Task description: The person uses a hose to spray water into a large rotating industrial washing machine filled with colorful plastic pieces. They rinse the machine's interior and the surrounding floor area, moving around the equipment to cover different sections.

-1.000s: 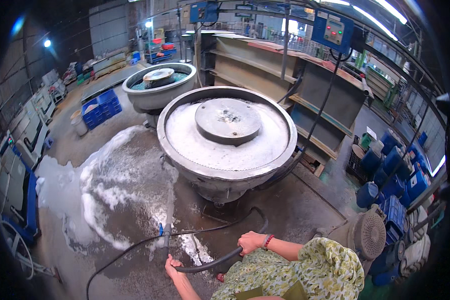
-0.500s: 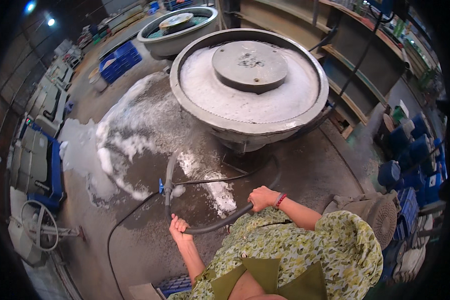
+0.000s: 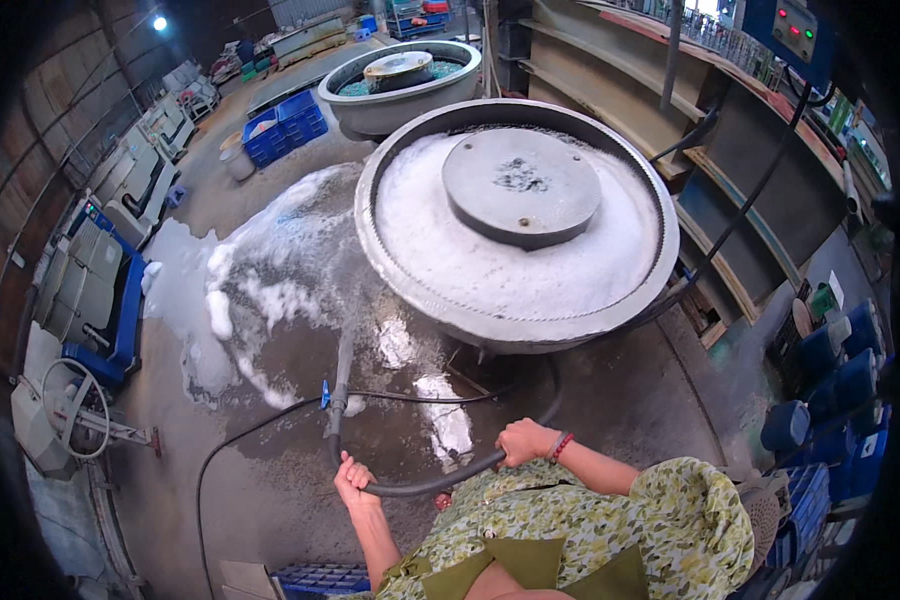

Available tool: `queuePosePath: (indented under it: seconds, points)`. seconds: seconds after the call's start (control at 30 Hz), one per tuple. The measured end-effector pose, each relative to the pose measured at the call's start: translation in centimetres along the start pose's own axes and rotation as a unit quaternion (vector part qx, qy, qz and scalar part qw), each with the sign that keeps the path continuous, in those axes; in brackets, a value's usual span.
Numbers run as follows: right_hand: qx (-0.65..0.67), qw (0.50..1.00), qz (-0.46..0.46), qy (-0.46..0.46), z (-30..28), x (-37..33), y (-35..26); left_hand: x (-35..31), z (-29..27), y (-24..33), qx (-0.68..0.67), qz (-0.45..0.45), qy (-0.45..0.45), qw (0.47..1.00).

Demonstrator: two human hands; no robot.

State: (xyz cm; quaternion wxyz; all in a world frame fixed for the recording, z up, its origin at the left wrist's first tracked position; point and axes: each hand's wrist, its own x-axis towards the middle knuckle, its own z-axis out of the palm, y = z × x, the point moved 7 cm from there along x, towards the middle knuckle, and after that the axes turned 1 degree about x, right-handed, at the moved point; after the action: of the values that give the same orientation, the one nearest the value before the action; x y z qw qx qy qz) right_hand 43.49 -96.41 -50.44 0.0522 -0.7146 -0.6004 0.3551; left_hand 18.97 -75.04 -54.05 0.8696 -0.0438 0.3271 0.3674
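Observation:
My left hand is closed round a dark grey hose just below its end. My right hand, with red bands at the wrist, grips the same hose farther along, to the right. Beyond the left hand the hose joins a grey pipe nozzle fitted with a small blue valve handle. A spray of water leaves the nozzle toward the wet floor, where white foam lies in patches. Ahead stands a large round grey tub filled with white suds round a flat central disc.
A second round tub stands behind, near blue crates and a white bucket. A thin black cable or hose crosses the floor. At the left is a machine with a handwheel; at the right, blue drums and a control box.
The view has tilted up and shifted, so the tub sits lower and farther right in the picture. Both hands keep their hold on the hose, and the spray still runs.

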Motion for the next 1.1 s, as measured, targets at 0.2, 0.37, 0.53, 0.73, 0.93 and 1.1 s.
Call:
queuePosePath:
  seconds: [0.2,0.37,0.53,0.73,0.93,1.1]
  points:
    - [-0.01,1.0,0.011,0.019,-0.5,-1.8,4.5,1.7,1.4,-5.2,-0.005,-0.03,-0.055,0.998]
    - [-0.017,0.996,0.055,0.062,-2.5,-1.0,4.6,1.0,4.3,-5.0,0.046,0.095,0.019,0.994]
    - [-0.021,0.997,0.055,0.056,-3.0,3.0,2.0,3.5,3.0,-0.7,0.005,0.147,0.058,0.987]
    - [-0.027,0.995,0.093,0.022,-3.6,12.2,-3.9,8.1,1.1,9.7,-0.036,0.183,0.11,0.976]
    - [-0.039,0.995,0.087,-0.015,-3.0,20.3,-13.0,12.1,-3.0,20.9,-0.088,0.152,0.121,0.977]
    - [-0.031,0.995,0.083,-0.056,-1.7,24.8,-19.4,13.3,-5.0,27.8,-0.066,0.085,0.109,0.988]
